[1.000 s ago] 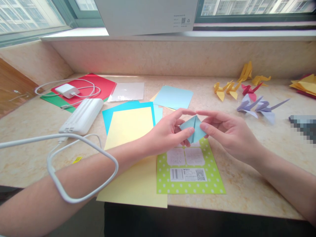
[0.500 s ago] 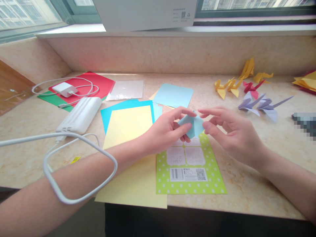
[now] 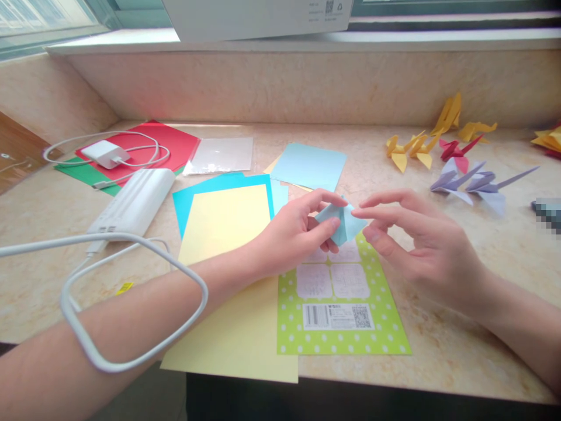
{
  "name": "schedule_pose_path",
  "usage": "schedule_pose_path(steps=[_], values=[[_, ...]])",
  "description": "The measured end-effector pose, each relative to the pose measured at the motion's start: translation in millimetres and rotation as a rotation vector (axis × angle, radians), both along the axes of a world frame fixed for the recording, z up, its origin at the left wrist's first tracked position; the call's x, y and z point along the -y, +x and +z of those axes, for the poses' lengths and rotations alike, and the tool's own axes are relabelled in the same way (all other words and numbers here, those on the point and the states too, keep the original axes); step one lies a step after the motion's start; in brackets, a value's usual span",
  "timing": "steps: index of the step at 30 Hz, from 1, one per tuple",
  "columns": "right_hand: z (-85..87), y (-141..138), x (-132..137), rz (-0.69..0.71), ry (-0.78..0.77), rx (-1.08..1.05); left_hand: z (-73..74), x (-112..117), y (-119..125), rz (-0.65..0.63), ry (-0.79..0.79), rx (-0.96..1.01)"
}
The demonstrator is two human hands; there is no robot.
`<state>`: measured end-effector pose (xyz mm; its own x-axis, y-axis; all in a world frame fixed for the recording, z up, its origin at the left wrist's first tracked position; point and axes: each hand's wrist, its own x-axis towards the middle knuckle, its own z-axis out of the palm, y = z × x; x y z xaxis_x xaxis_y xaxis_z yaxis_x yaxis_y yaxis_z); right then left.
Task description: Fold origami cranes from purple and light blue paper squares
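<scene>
A small folded piece of light blue origami paper is pinched in my left hand, thumb on the near face and fingers behind and above it. Several of those fingers are partly hidden by the paper. My right hand is at the paper's right side with its fingers apart; the index fingertip is at the paper's right edge, and I cannot tell whether it touches. Under the paper lies a green polka-dot packet with a barcode label. My left forearm crosses pale yellow sheets.
Folded yellow cranes, a red crane and purple cranes stand at the right. Blue squares lie behind my hands. At the left are a white power bank, a charger and a cable looping over my forearm.
My right hand has drawn slightly right, its thumb now away from the paper and its fingers more spread. My left hand keeps its pinch. The camera view has tilted down a little.
</scene>
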<state>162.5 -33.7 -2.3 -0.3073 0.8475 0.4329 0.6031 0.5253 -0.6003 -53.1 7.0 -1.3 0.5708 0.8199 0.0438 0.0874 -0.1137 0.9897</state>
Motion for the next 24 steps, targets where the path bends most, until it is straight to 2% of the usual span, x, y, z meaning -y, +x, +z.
schedule_pose_path(steps=[14,24], values=[[-2.2,3.1,0.9,0.036,-0.041,0.065,-5.4,-2.4,-1.8,-0.015,-0.068,0.015],[-2.5,3.6,0.7,0.059,-0.005,0.091,-5.7,-2.3,-1.2,-0.008,-0.061,0.009]])
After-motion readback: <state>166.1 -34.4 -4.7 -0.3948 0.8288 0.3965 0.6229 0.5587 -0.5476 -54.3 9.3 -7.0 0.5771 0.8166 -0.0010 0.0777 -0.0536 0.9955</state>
